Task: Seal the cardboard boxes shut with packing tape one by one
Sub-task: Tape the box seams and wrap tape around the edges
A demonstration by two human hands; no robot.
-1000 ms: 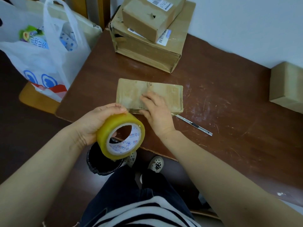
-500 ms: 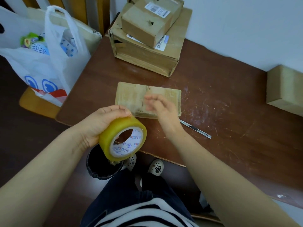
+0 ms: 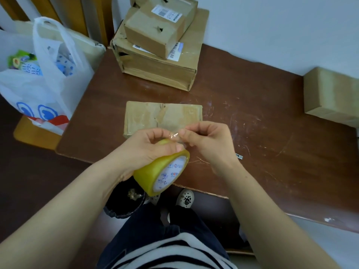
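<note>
Over the desk [image 3: 252,117] edge, head view: left hand [image 3: 143,150] grips tape roll [image 3: 163,171]; right hand [image 3: 206,140] fingers pinch its loose end. Flat box [image 3: 147,117] lies just beyond both hands, long axis left-right, unsealed seam crossways.

I count four boxes: a flat one [image 3: 163,116] before me, two stacked, small [image 3: 161,28] on big [image 3: 159,70], and one [image 3: 332,96] far right. One tape roll [image 3: 161,172], one bag [image 3: 38,78].

Probably a home: scratched wooden table [image 3: 252,117], shopping bag [image 3: 38,90], parcels [image 3: 155,63] against a wall.
</note>
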